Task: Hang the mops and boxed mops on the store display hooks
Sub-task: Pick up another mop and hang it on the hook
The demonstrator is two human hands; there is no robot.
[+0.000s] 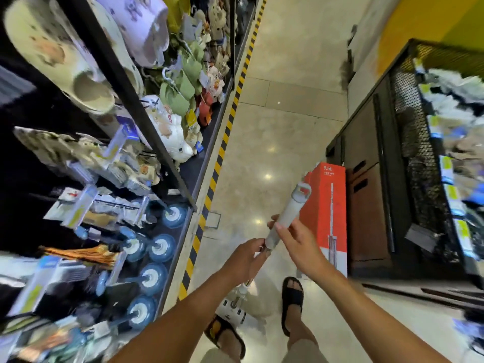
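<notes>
Both forearms reach out low over the aisle. The left hand curls round the thin shaft of the mop, and the right hand wraps its fingers round the grey grip just above it. The mop leans forward, with its white head down by the sandalled feet and its hanging loop uppermost. I judge the loose mop is being readied for hanging. The next move calls for lifting it and threading that loop over a free hook, probably on the left display rack. An orange boxed mop stands on the floor against a dark cabinet, not yet hung. The glossy pale tiled floor has a yellow-and-black stripe along the rack's foot. A black mesh rack on the right holds blurred packets.
</notes>
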